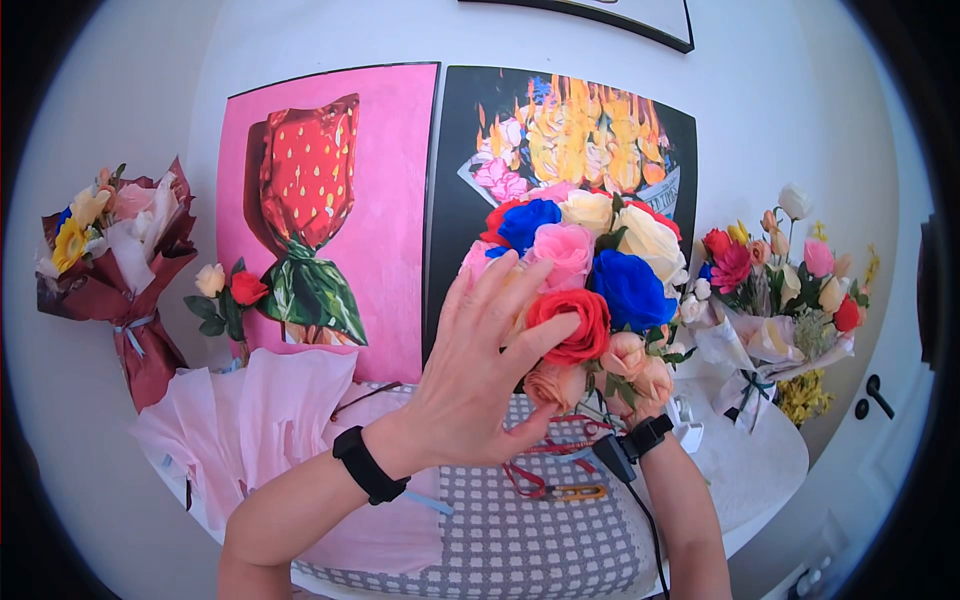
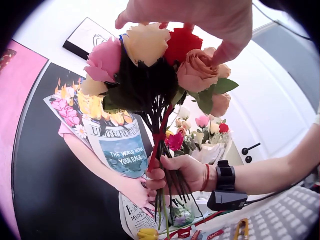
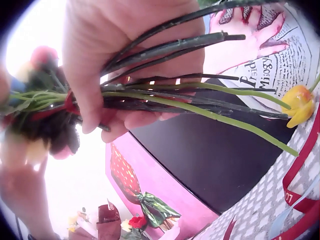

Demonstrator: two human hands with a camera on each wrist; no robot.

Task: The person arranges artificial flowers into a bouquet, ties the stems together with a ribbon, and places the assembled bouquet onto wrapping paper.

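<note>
A bouquet of artificial roses (image 1: 630,290) in red, blue, pink, cream and peach stands upright over the table. My right hand (image 2: 182,172) grips its dark and green stems (image 3: 210,100) below the blooms; in the head view the flowers mostly hide that hand. A red ribbon (image 2: 159,137) is wound around the stems just above the grip. My left hand (image 1: 490,350) spreads its fingers over the left side of the flower heads, fingertips touching a red rose (image 1: 568,327) and a pink one (image 1: 562,255). Its thumb lies by a peach rose (image 2: 198,70).
Pink wrapping paper (image 1: 250,420) covers the table's left part. An orange cutter (image 1: 578,492) and loose red ribbon (image 1: 522,482) lie on the checked cloth (image 1: 540,535). Wrapped bouquets stand left (image 1: 135,270) and right (image 1: 770,290). Two paintings lean against the wall behind.
</note>
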